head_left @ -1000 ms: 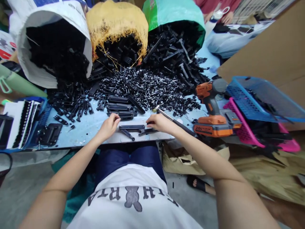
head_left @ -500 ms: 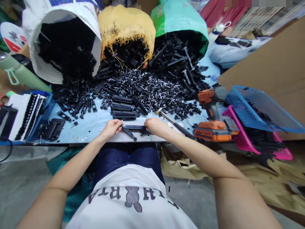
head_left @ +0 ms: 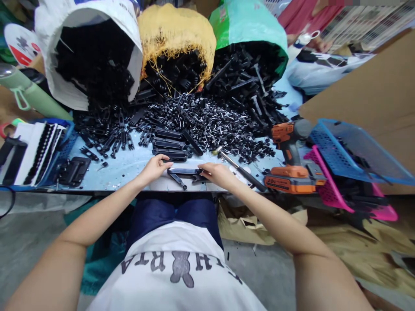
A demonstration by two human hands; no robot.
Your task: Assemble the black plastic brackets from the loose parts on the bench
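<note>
A long black plastic bar (head_left: pixel 184 171) with a folding leg (head_left: pixel 178 180) angled out below it lies at the table's front edge. My left hand (head_left: pixel 154 168) is at the bar's left end, thumb and forefinger drawn together; whatever is between them is too small to make out. At the right end, the fingers of my right hand (head_left: pixel 216 173) close around the bar and partly cover it. Another dark piece (head_left: pixel 197 178) shows just under that end. Behind my hands several similar black bars (head_left: pixel 170 144) lie stacked, one slanted beside them.
A hammer (head_left: pixel 240 167) and an orange cordless drill (head_left: pixel 288 160) are to the right, beside blue (head_left: pixel 363 151) and pink baskets (head_left: pixel 327 185). Small pins (head_left: pixel 210 119) are heaped behind. White (head_left: pixel 52 77), yellow (head_left: pixel 178 30) and green sacks (head_left: pixel 253 26) spill black parts. Another person's arm shows far right.
My left hand has lifted slightly and shifted right, its fingers rising off the bar's end. My right hand has turned, its fingers now stretched further along the right end. The bar stays in place.
</note>
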